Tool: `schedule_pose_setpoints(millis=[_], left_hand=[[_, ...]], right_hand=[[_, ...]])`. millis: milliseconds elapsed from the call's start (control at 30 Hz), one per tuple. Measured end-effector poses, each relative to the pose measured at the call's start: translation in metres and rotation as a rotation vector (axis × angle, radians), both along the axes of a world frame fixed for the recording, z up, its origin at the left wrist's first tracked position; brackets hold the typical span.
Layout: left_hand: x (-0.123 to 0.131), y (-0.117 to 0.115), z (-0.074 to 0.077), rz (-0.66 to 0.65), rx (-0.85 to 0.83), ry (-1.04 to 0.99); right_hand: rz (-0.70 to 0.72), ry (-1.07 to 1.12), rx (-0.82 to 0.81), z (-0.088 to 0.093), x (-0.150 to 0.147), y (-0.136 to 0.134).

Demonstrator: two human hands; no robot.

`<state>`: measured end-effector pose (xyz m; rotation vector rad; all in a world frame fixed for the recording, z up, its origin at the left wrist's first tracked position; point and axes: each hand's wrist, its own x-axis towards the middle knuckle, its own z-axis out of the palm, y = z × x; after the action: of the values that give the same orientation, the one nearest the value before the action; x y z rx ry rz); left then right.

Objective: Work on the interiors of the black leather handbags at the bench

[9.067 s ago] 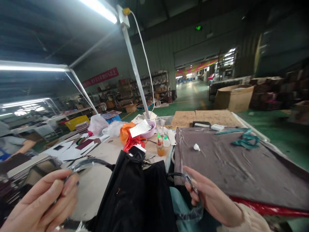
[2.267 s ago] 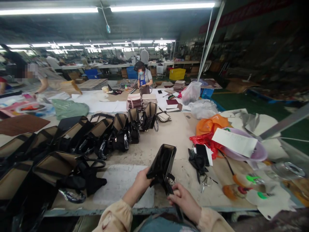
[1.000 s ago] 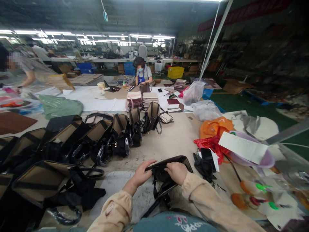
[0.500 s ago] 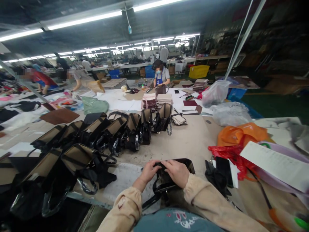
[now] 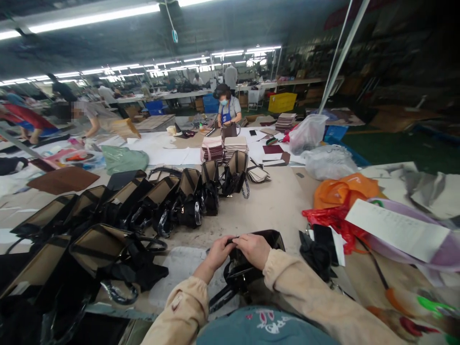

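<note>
A black handbag [image 5: 247, 282] lies at the table's near edge, right in front of my body, with its handle hanging toward the lower left. Both hands meet at its upper rim. My left hand [image 5: 218, 254] pinches the rim's left part between thumb and fingers. Beside it, nearly touching, my right hand [image 5: 254, 249] has its fingers curled over the same edge. The bag's far right corner shows past my right hand. Rows of black bags with tan inner panels [image 5: 97, 247] stand to the left.
Black cloth pieces [image 5: 318, 247], a red plastic bag [image 5: 336, 220], an orange bag [image 5: 341, 189] and a white sheet [image 5: 395, 230] lie at right. Stacked pieces [image 5: 235, 146] stand farther back. Across the table is a person in a blue apron [image 5: 225, 115].
The view has turned slightly right, so the surroundings sit farther left. Both hands remain on the bag's rim, with their fingertips closer together.
</note>
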<state>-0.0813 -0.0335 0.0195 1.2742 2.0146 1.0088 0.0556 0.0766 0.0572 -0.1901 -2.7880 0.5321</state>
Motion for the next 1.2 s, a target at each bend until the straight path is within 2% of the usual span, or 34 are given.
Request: schedule_pose_setpoints(millis=[167, 500, 833, 1200], left_hand=[[-0.0031, 0.0012, -0.0048, -0.005, -0.002, -0.019], [-0.0051, -0.0015, -0.0053, -0.002, 0.052, -0.124], [-0.0069, -0.0040, -0.0033, 0.021, 0.102, -0.226], [-0.0029, -0.0035, -0.0105, 0.101, 0.149, -0.261]], right_hand=[[-0.065, -0.008, -0.083, -0.0018, -0.0057, -0.0026], [-0.230, -0.106, -0.044, -0.0008, -0.0088, -0.0057], [-0.275, -0.114, -0.053, 0.0019, -0.0097, -0.0076], [-0.305, -0.101, -0.025, -0.0013, -0.0099, -0.0080]])
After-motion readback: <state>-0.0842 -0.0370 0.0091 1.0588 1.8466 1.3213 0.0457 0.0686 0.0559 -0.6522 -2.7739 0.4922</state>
